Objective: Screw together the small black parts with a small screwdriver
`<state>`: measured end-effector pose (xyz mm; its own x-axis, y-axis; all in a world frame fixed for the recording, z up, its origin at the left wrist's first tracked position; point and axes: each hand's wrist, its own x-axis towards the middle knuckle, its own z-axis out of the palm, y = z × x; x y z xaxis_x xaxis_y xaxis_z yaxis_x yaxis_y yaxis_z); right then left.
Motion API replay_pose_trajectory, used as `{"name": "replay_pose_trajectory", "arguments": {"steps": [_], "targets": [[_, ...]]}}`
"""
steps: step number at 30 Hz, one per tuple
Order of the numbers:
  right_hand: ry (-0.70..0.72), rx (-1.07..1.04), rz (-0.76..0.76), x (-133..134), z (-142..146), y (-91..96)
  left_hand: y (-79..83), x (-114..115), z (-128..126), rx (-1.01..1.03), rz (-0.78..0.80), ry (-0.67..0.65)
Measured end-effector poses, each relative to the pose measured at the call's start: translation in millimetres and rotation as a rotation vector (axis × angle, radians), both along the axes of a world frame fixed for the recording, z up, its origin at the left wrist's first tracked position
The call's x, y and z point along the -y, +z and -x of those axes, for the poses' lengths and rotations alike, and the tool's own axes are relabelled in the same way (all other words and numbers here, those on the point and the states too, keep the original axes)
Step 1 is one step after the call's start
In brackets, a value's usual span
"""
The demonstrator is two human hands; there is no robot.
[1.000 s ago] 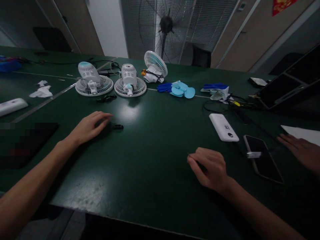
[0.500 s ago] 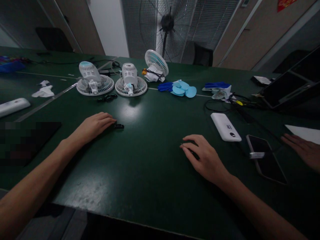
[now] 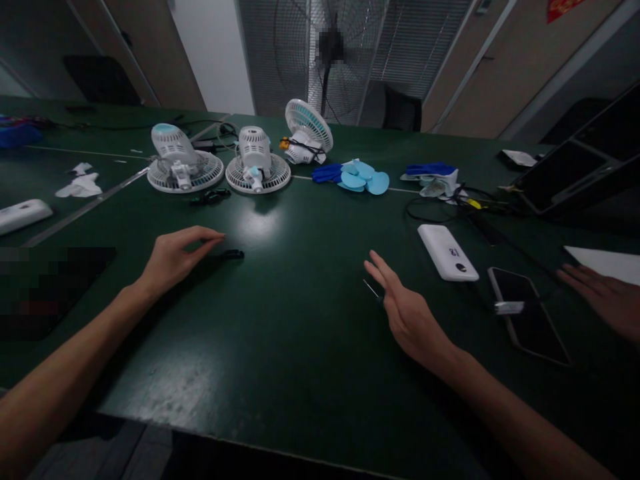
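My left hand (image 3: 173, 257) is just above the green table, thumb and fingertips pressed together in a pinch. Whatever is between them, if anything, is too small to make out. A small black piece (image 3: 234, 254) lies on the table below those fingertips. My right hand (image 3: 413, 320) rests on its side with its fingers stretched out. Beside it, on the left, is a tool with a thin metal shaft (image 3: 371, 289), like a small screwdriver; its dark handle end is mostly hidden by the hand. The right fingers do not appear closed around it.
Behind are two white fans (image 3: 185, 175) (image 3: 257, 177) lying grille down, a third fan (image 3: 307, 130), light blue fan blades (image 3: 365, 177) and gloves (image 3: 431, 175). A white power bank (image 3: 447, 253) and a phone (image 3: 530, 317) lie right, near another person's hand (image 3: 603, 297).
My left hand has lifted off the black piece and drawn into a pinch. My right fingers have straightened and moved off the thin-shafted tool, which shows more now.
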<state>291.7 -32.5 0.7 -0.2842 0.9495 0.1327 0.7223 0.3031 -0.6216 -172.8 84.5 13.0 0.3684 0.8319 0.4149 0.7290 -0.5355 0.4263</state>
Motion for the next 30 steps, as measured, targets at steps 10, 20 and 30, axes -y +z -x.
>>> {"name": "replay_pose_trajectory", "arguments": {"steps": [10,20,30], "targets": [[0.012,-0.046,0.028,-3,-4,-9.2,2.7,4,-5,0.001,0.124,-0.142],[0.016,-0.068,0.055,-3,-1,-5.3,1.9,3,-6,0.019,0.170,-0.116],[0.017,-0.018,0.067,-3,-1,0.5,1.5,0,-8,0.077,0.273,-0.055]]}}
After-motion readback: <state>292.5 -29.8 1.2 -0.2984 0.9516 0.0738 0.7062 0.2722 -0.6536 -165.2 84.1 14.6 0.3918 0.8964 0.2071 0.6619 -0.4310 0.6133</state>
